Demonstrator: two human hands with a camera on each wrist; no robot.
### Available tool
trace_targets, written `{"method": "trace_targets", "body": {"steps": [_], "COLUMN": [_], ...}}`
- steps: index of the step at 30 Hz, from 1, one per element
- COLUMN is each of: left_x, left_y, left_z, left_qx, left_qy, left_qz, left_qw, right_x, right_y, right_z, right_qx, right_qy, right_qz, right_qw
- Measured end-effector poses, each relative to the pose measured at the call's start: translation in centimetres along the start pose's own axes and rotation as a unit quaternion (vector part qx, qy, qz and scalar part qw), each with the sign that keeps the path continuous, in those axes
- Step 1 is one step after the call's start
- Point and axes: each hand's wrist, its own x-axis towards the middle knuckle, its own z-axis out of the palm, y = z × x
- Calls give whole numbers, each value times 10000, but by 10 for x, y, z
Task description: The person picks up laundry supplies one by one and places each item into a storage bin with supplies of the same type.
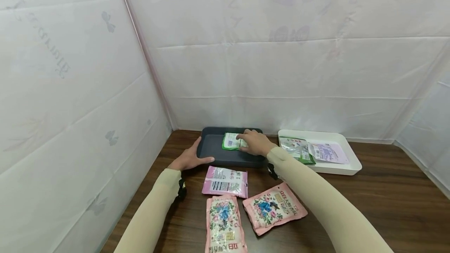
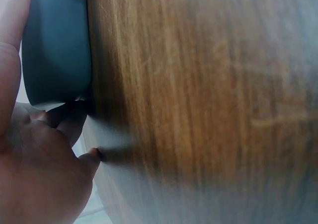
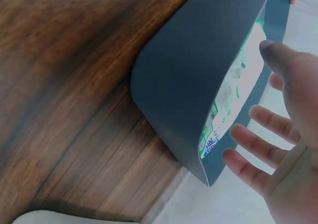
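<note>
My left hand (image 1: 190, 158) rests at the front left corner of a dark grey tray (image 1: 211, 148), thumb along the front and fingers at the left side. In the left wrist view, the thumb and fingers lie spread about the end of the tray (image 2: 57, 45). Inside the tray lies a green-and-white packet (image 1: 231, 141), its printed side up. My right hand (image 1: 258, 143) is over the right part of this packet. The right wrist view has its fingers spread and loosely bent, with the thumb tip close to the packet (image 3: 246, 75).
A white tray (image 1: 354, 163) to the right holds a green packet (image 1: 295, 149) and a purple packet (image 1: 328, 153). Nearer on the wooden table lie a pink-purple packet (image 1: 225, 181) and two pink flowered packets, one upright (image 1: 225, 221), one slanted (image 1: 274, 208). White sheeting (image 1: 281, 73) hangs behind.
</note>
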Motion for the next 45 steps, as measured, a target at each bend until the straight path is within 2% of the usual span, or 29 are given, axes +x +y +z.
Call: {"method": "trace_targets", "body": {"steps": [15, 22, 35, 45], "left_x": [0, 2, 2, 3], "left_y": [1, -2, -3, -5], "left_z": [2, 2, 2, 1], "left_qx": [-3, -8, -20, -46], "left_qy": [29, 44, 31, 12], "left_qz": [-75, -25, 35, 122], "left_qw": [10000, 10000, 10000, 9999], "right_x": [-37, -56, -90, -107], "right_y": [-6, -10, -20, -20], "right_z": [-4, -5, 0, 4], "right_qx": [308, 464, 671, 691], "right_qy": [341, 570, 686, 692], "right_qz": [-546, -915, -1424, -1459], "right_qw": [9975, 9931, 9851, 9845]}}
